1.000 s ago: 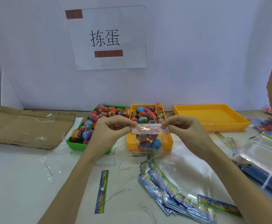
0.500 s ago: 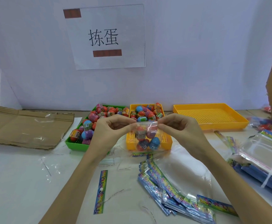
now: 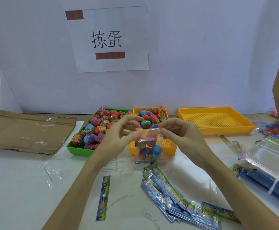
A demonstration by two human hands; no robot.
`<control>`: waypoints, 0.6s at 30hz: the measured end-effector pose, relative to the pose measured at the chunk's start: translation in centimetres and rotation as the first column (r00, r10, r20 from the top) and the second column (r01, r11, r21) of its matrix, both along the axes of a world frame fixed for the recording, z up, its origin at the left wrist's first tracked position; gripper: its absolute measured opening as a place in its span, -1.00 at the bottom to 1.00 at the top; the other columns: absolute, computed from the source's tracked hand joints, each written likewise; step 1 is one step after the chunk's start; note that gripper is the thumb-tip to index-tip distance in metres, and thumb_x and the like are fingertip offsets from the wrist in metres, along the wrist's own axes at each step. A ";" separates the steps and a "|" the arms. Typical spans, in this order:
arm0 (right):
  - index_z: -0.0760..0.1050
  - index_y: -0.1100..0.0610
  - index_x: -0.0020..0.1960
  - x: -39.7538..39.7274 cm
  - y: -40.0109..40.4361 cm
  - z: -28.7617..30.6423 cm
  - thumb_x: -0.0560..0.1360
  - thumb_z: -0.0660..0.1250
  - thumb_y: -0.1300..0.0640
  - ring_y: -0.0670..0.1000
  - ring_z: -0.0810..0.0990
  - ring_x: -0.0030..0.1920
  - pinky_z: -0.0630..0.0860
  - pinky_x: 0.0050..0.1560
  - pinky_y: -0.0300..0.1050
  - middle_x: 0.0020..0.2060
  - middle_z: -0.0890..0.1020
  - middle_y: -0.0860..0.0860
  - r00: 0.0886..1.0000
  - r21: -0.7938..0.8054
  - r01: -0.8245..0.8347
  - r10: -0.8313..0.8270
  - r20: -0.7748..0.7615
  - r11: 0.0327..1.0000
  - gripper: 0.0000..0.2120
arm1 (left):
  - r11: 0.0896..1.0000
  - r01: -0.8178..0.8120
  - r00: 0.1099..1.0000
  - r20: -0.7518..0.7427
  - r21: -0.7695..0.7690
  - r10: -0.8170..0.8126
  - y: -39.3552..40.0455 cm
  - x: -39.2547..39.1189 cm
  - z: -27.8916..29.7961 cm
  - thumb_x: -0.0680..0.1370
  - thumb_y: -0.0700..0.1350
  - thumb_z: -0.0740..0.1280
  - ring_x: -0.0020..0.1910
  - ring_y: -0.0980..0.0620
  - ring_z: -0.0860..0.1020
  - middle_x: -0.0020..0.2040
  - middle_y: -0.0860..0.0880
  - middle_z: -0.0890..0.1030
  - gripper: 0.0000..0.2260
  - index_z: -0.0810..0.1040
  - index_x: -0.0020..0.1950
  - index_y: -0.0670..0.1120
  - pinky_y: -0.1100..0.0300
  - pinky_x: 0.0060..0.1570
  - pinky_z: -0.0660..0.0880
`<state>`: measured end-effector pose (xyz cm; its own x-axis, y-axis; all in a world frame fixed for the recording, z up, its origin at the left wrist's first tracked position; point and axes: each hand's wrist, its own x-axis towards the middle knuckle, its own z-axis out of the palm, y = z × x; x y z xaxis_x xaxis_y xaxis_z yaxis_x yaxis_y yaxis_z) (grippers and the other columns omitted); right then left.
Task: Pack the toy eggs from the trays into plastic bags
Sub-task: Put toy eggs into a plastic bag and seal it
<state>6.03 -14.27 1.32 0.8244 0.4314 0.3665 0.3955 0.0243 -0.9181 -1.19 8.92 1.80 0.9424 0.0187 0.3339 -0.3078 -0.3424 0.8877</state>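
Note:
A clear plastic bag (image 3: 147, 146) with several red and blue toy eggs inside hangs in front of the small yellow tray (image 3: 172, 147). My right hand (image 3: 176, 135) pinches the bag's top edge at the right. My left hand (image 3: 118, 133) sits at the bag's left top corner with its fingers spread; whether it still touches the bag is unclear. A green tray (image 3: 76, 148) to the left is heaped with toy eggs (image 3: 100, 127). More eggs (image 3: 150, 117) fill the back of the small yellow tray.
A large yellow tray (image 3: 215, 120) stands at the back right. Stacks of printed plastic bags (image 3: 176, 196) lie in front, more bags (image 3: 271, 156) at the right. A loose printed strip (image 3: 104, 196) lies near my left forearm. Flat cardboard (image 3: 22, 130) covers the left.
The bag of eggs has dropped lower and now hangs from the right hand's pinch. My left hand's fingers have opened up from the bag's top edge.

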 end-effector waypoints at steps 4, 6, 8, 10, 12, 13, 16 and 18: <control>0.69 0.17 0.10 -0.6 0.5 -0.3 0.60 0.41 0.28 0.06 0.73 -0.01 0.63 0.02 -0.16 -0.07 0.75 0.07 0.996 0.014 -0.084 0.085 -0.020 0.996 -0.87 | 0.977 0.008 1.000 0.015 0.215 -0.012 -2.4 -0.2 -0.1 0.54 0.16 0.48 0.09 0.26 0.63 0.09 0.23 0.67 -0.65 0.63 0.29 0.10 0.37 0.04 0.53; 0.67 0.21 0.17 -0.6 0.6 -0.1 0.65 0.32 0.31 0.10 0.73 0.03 0.65 0.07 -0.12 -0.03 0.75 0.11 0.993 0.030 -0.109 0.110 -0.036 0.994 -0.82 | 0.978 -0.001 1.000 0.024 0.210 -0.004 -2.9 -0.1 -0.3 0.53 0.09 0.52 -0.02 0.28 0.65 -0.01 0.22 0.71 -0.72 0.69 0.21 0.06 0.38 -0.06 0.53; 0.64 0.28 0.19 -0.3 0.3 0.1 0.67 0.23 0.38 0.12 0.74 0.05 0.66 0.09 -0.11 -0.01 0.75 0.15 0.993 0.080 -0.086 0.092 -0.070 0.993 -0.77 | 0.988 -0.031 0.999 0.012 0.153 0.030 -2.6 -0.1 -0.2 0.51 0.02 0.56 -0.11 0.25 0.68 -0.08 0.18 0.73 -0.83 0.73 0.08 0.05 0.37 -0.15 0.55; 0.62 0.32 0.20 0.0 0.0 0.2 0.66 0.21 0.42 0.13 0.74 0.08 0.66 0.10 -0.13 0.01 0.75 0.17 0.993 0.123 -0.045 0.058 -0.103 0.991 -0.76 | 0.999 -0.029 0.997 -0.069 0.044 0.032 -1.9 -0.2 0.2 0.48 0.03 0.58 -0.20 0.20 0.70 -0.15 0.10 0.75 -0.90 0.75 -0.03 0.10 0.36 -0.25 0.56; 0.61 0.35 0.20 0.1 -0.2 0.2 0.65 0.21 0.43 0.14 0.74 0.10 0.65 0.08 -0.18 0.02 0.75 0.18 0.990 0.155 -0.033 0.054 -0.130 0.987 -0.77 | 0.999 0.001 0.987 -0.158 -0.052 -0.010 -1.6 -0.4 0.6 0.45 0.11 0.58 -0.11 0.13 0.74 -0.08 0.08 0.77 -0.85 0.76 -0.01 0.14 0.30 -0.18 0.62; 0.61 0.35 0.20 0.1 -0.2 0.1 0.65 0.22 0.44 0.14 0.74 0.10 0.65 0.08 -0.19 0.02 0.75 0.18 0.989 0.164 -0.037 0.059 -0.135 0.986 -0.77 | 0.996 0.040 0.980 -0.190 -0.084 -0.056 -1.5 -0.5 0.7 0.44 0.12 0.58 -0.03 0.10 0.74 0.01 0.09 0.76 -0.80 0.76 0.04 0.15 0.27 -0.09 0.64; 0.62 0.33 0.18 -0.1 0.0 -0.1 0.65 0.22 0.44 0.10 0.74 0.09 0.64 0.08 -0.20 0.01 0.76 0.15 0.993 0.130 -0.054 0.067 -0.097 0.990 -0.77 | 0.977 0.159 0.953 -0.236 -0.144 -0.190 -2.0 -0.6 0.8 0.47 0.07 0.57 0.00 -0.01 0.75 0.17 0.11 0.73 -0.75 0.75 0.14 0.12 0.26 -0.07 0.64; 0.64 0.31 0.15 -0.2 0.2 -0.1 0.65 0.22 0.44 0.07 0.74 0.09 0.65 0.09 -0.17 0.00 0.76 0.12 0.998 0.088 -0.046 0.050 -0.042 0.995 -0.76 | 0.976 0.152 0.956 -0.228 -0.158 -0.186 -2.4 -0.8 0.8 0.47 0.07 0.58 -0.03 -0.01 0.75 0.16 0.06 0.74 -0.75 0.75 0.13 0.11 0.24 -0.11 0.65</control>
